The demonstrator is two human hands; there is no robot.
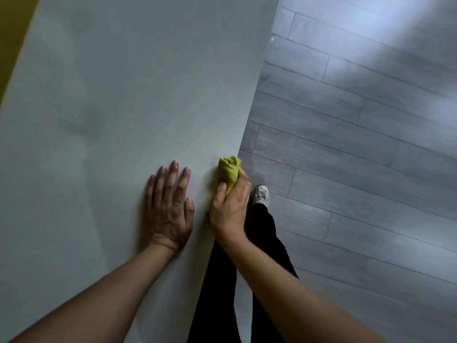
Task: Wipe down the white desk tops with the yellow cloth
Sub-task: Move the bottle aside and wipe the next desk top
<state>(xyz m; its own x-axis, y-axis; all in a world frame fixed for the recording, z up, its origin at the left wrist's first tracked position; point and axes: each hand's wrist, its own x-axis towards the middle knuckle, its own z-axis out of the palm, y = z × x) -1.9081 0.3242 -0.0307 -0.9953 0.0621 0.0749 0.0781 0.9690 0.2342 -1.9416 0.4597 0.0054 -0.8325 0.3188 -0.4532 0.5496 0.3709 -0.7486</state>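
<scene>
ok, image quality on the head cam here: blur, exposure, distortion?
Head view: dim overall, with a bright patch on the grey plank floor at top right; the white desk top looks soft and slightly smeared; its edge bows from the wide-angle lens; left hand, right hand and yellow cloth are fairly sharp.

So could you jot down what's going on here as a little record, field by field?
surface: white desk top, seen from above
cloth: yellow cloth, bunched up, at the desk's right edge
right hand: right hand grips the cloth, fingers curled round it
left hand: left hand rests flat on the desk, fingers straight
floor: grey plank floor beside the desk
person: dark trousers, white shoe
</scene>
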